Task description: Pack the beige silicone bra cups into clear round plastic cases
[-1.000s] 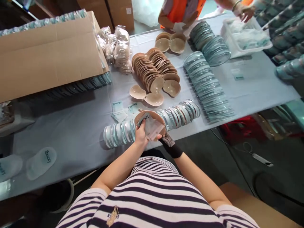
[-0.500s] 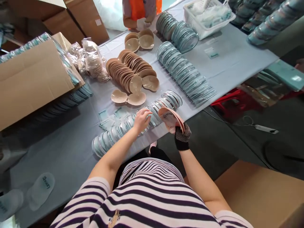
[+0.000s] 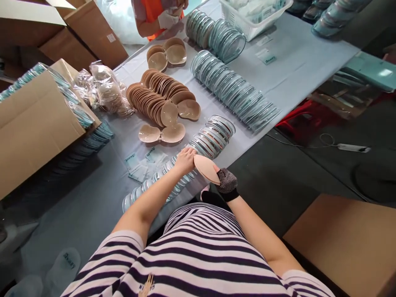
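My right hand [image 3: 227, 182], in a dark dotted glove, holds a folded beige silicone cup pair [image 3: 206, 168] at the table's near edge. My bare left hand [image 3: 185, 159] rests on the row of clear round cases [image 3: 213, 136] lying along that edge and touches the end of the cup pair. Just behind the cases lie an open beige cup pair [image 3: 161, 133] and small printed sachets [image 3: 140, 161]. A long stack of beige cups [image 3: 154, 97] sits farther back.
Another row of clear cases [image 3: 235, 93] runs diagonally at the right. A cardboard box [image 3: 34, 119] with stacked packs stands at the left, bagged cups [image 3: 103, 88] beside it. A person in an orange vest [image 3: 154, 16] works at the far side near a white basket [image 3: 253, 16]. A brown box [image 3: 340, 243] lies low right.
My left hand has let go of the cup pair, reached to the case row, then come back against the cups. My right hand has folded the pair shut and lowered it. The view swung right.
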The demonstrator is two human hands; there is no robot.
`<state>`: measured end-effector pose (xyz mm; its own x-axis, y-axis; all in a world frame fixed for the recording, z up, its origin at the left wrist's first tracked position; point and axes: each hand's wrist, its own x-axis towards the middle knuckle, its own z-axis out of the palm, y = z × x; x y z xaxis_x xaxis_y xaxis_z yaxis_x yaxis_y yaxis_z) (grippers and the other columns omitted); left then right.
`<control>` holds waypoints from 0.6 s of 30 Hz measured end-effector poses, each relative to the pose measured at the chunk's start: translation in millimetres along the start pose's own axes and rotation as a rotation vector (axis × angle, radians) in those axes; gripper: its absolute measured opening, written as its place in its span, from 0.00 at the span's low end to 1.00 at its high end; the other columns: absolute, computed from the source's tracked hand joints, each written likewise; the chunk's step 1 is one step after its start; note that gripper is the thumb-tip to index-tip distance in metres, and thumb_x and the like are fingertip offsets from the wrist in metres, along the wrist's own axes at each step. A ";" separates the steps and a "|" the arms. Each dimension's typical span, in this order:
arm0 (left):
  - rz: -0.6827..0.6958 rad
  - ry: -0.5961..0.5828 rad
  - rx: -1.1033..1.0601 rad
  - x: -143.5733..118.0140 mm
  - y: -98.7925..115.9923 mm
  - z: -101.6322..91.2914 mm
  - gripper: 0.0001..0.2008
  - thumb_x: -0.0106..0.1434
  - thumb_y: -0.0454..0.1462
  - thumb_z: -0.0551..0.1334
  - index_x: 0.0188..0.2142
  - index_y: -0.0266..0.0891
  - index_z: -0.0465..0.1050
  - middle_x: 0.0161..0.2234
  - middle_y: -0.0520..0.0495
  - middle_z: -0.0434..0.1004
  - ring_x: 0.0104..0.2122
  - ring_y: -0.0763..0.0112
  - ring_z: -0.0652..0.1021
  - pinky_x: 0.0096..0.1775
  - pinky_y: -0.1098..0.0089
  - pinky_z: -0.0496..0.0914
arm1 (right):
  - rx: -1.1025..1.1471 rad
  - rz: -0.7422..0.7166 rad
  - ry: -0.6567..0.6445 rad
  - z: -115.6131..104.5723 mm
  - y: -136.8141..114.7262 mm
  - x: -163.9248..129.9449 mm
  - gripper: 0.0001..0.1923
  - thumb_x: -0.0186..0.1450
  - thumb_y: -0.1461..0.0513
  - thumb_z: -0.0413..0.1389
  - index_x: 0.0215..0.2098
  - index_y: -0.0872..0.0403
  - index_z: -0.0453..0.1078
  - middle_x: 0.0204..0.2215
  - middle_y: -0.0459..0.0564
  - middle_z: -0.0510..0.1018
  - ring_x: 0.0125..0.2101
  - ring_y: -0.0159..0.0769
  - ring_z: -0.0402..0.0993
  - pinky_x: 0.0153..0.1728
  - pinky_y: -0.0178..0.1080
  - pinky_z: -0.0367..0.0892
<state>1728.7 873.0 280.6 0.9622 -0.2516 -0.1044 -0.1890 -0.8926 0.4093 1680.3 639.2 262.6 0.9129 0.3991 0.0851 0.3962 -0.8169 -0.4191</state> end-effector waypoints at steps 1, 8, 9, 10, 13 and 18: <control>-0.010 0.011 0.006 0.7 0.1 1.4 0.16 0.57 0.33 0.61 0.47 0.37 0.73 0.48 0.33 0.74 0.53 0.47 0.70 0.58 0.52 0.61 | -0.006 -0.008 -0.028 1.0 -2.3 -3.4 0.27 0.64 0.58 0.49 0.59 0.55 0.71 0.32 0.59 0.79 0.33 0.47 0.75 0.36 0.43 0.72; -0.130 0.110 -0.138 -0.8 0.3 5.4 0.21 0.53 0.32 0.66 0.47 0.44 0.69 0.50 0.39 0.70 0.52 0.53 0.72 0.52 0.57 0.70 | -0.062 0.126 -0.211 3.4 -31.1 29.0 0.30 0.63 0.62 0.51 0.64 0.55 0.62 0.43 0.60 0.79 0.35 0.44 0.77 0.36 0.40 0.70; -0.168 0.132 -0.166 -1.4 -0.2 5.1 0.24 0.52 0.33 0.67 0.49 0.44 0.68 0.52 0.39 0.68 0.53 0.54 0.72 0.50 0.58 0.71 | -0.065 0.141 -0.230 4.5 -34.6 41.0 0.28 0.64 0.62 0.51 0.63 0.55 0.63 0.43 0.59 0.80 0.34 0.44 0.78 0.35 0.40 0.70; -0.197 0.155 -0.191 -1.7 -0.8 4.7 0.28 0.51 0.34 0.69 0.52 0.44 0.67 0.56 0.39 0.65 0.54 0.54 0.72 0.50 0.58 0.72 | -0.058 0.143 -0.239 6.0 -37.1 53.0 0.25 0.66 0.61 0.50 0.61 0.54 0.65 0.43 0.60 0.80 0.34 0.43 0.78 0.34 0.39 0.69; -0.213 0.191 -0.233 -0.6 -2.9 2.8 0.43 0.47 0.36 0.72 0.62 0.43 0.59 0.65 0.34 0.54 0.61 0.50 0.67 0.54 0.55 0.70 | -0.017 0.086 -0.215 12.2 -35.5 81.6 0.18 0.69 0.58 0.49 0.54 0.55 0.69 0.42 0.61 0.81 0.36 0.42 0.78 0.34 0.37 0.66; -0.220 -0.009 -0.156 5.7 -2.7 -2.4 0.47 0.51 0.37 0.70 0.68 0.39 0.52 0.69 0.33 0.53 0.68 0.46 0.57 0.66 0.49 0.53 | -0.049 -0.072 -0.201 31.4 -12.8 90.9 0.19 0.68 0.54 0.50 0.49 0.59 0.70 0.40 0.60 0.82 0.38 0.41 0.78 0.37 0.36 0.63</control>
<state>1735.2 874.8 281.1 0.9748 -0.0622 -0.2140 0.0573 -0.8581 0.5102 1755.1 699.1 247.3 0.8465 0.5277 -0.0706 0.4682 -0.8009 -0.3732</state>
